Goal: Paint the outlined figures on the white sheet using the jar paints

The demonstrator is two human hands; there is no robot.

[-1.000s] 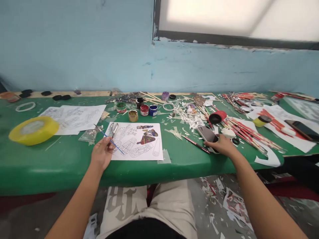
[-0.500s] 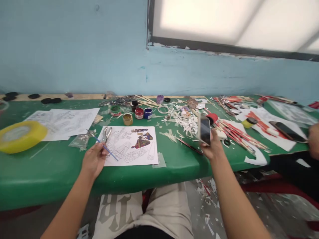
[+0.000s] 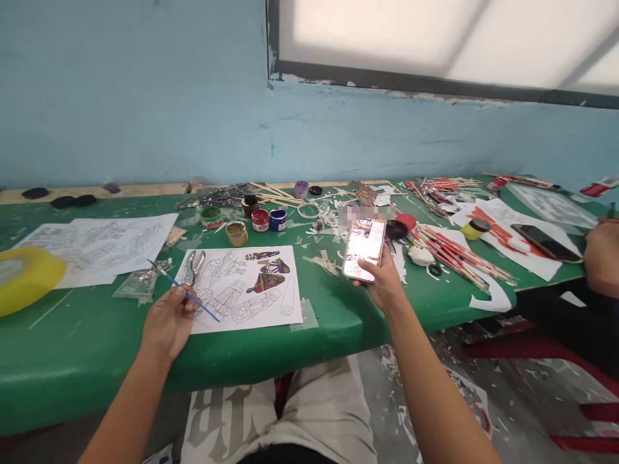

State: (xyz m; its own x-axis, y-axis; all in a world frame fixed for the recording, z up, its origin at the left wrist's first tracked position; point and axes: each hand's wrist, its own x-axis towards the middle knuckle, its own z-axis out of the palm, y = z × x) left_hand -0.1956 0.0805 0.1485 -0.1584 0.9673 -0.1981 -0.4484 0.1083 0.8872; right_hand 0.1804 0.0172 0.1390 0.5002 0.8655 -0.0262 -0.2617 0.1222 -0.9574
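Note:
My left hand (image 3: 169,319) pinches a thin blue paintbrush (image 3: 202,304) over the left edge of a partly coloured drawing sheet (image 3: 261,314). A shiny metal tool (image 3: 195,265) lies on that sheet just beyond my fingers. In my right hand (image 3: 387,280) is a phone (image 3: 366,248) with its screen lit, my thumb over the lower part of the screen. Behind the sheet stand open paint pots: green (image 3: 211,218), gold (image 3: 236,234), red (image 3: 260,220), blue (image 3: 278,220) and black (image 3: 249,205).
At the left are a yellow tape roll (image 3: 33,277) and more line drawings (image 3: 120,241). Red-and-white sticks (image 3: 454,258), paper scraps (image 3: 326,263) and a dark phone (image 3: 546,242) lie to the right. Another person's hand (image 3: 602,258) is at the right edge.
My right hand has brought the phone leftward and turned its screen towards me; the screen is now lit. My left hand still holds the brush. The view has shifted slightly.

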